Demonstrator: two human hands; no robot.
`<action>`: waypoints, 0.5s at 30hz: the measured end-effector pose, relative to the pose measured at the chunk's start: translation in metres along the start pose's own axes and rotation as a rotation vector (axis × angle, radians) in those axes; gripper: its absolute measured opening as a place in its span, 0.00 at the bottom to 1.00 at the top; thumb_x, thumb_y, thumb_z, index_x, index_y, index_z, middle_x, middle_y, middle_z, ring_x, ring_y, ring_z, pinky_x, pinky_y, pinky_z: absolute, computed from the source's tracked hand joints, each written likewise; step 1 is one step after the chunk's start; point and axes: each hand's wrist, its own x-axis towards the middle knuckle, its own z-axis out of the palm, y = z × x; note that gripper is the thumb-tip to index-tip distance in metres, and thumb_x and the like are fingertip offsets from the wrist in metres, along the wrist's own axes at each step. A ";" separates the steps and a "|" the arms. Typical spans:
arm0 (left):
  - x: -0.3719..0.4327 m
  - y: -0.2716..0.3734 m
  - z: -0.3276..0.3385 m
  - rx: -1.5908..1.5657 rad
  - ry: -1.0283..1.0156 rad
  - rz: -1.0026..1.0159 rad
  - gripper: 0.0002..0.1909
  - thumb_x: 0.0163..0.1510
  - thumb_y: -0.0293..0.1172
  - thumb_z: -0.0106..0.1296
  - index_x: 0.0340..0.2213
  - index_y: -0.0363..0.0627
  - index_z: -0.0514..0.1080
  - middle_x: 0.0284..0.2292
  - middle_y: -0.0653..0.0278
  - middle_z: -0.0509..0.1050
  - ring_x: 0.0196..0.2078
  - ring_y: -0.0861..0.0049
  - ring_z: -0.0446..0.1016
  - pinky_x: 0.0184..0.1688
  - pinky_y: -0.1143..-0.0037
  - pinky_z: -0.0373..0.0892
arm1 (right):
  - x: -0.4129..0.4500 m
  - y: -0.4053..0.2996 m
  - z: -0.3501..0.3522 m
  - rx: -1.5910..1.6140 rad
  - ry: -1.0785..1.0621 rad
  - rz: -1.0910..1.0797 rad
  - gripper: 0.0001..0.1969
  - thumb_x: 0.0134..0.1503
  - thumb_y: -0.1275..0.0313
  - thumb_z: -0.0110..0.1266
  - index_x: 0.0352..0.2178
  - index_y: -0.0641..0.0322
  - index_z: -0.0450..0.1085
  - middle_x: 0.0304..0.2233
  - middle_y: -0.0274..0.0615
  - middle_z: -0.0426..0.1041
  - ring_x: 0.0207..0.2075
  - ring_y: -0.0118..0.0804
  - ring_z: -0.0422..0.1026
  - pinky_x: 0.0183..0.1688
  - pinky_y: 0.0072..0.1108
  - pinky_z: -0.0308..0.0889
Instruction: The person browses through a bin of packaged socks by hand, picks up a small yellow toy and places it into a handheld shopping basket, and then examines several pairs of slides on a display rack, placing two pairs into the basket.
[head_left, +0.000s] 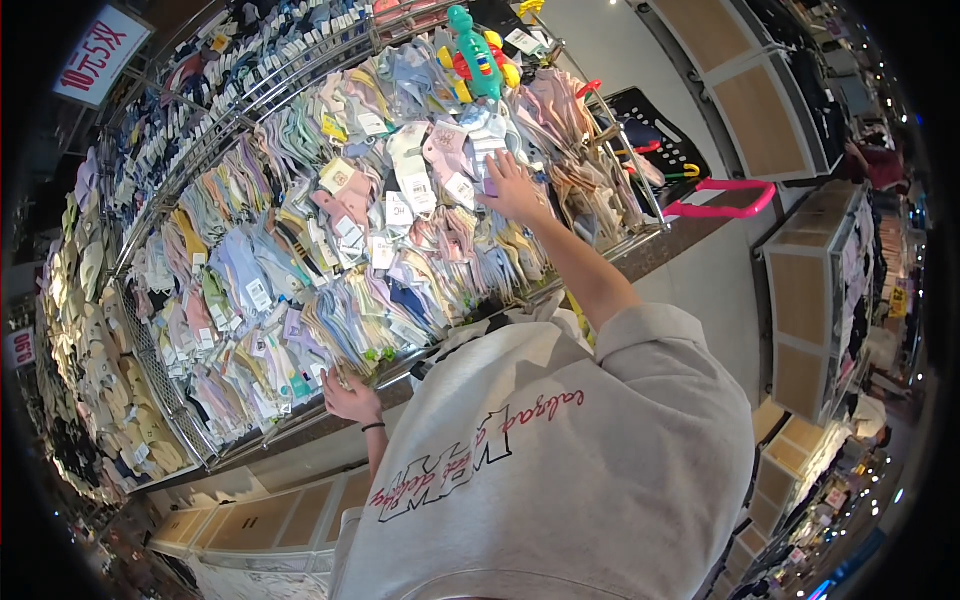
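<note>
My right hand (511, 189) lies palm down with spread fingers on packs of socks near the middle of the display bin. Just beyond its fingertips are white and grey striped socks (489, 147), and pale pink socks with a tag (448, 159) lie to its left. At the bin's front edge, my left hand (351, 397) has loosely bent fingers beside rows of upright socks (330, 337); nothing shows in its grasp. A black band circles the left wrist. White ankle socks (411, 169) and pink socks (349, 206) lie loose on top of the rows.
A teal toy animal with red and yellow parts (474, 60) rests at the bin's far side. Metal rails (247, 112) border the bin. At right are a black basket (675, 142) with a pink handle (739, 214) and wood-panelled display units (802, 315). Beige socks (105, 360) fill another bin, left.
</note>
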 end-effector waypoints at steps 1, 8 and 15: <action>0.001 0.000 0.001 -0.014 -0.006 0.011 0.22 0.56 0.42 0.43 0.48 0.44 0.70 0.55 0.57 0.67 0.57 0.60 0.64 0.58 0.61 0.52 | -0.004 0.001 0.000 -0.001 0.032 0.019 0.48 0.50 0.47 0.57 0.64 0.60 0.47 0.67 0.56 0.42 0.68 0.58 0.42 0.64 0.49 0.43; 0.002 -0.001 -0.001 -0.001 -0.017 0.032 0.22 0.54 0.39 0.43 0.48 0.46 0.70 0.54 0.57 0.68 0.55 0.62 0.66 0.56 0.61 0.54 | 0.006 0.007 0.011 0.007 -0.087 0.104 0.50 0.51 0.43 0.54 0.66 0.57 0.42 0.68 0.54 0.39 0.68 0.57 0.40 0.65 0.50 0.43; -0.004 0.002 -0.007 0.023 0.070 0.038 0.20 0.49 0.35 0.47 0.45 0.49 0.72 0.50 0.61 0.72 0.48 0.61 0.70 0.54 0.61 0.57 | -0.008 -0.017 0.010 -0.084 -0.044 -0.053 0.43 0.56 0.46 0.48 0.64 0.62 0.46 0.67 0.55 0.41 0.68 0.57 0.40 0.63 0.54 0.40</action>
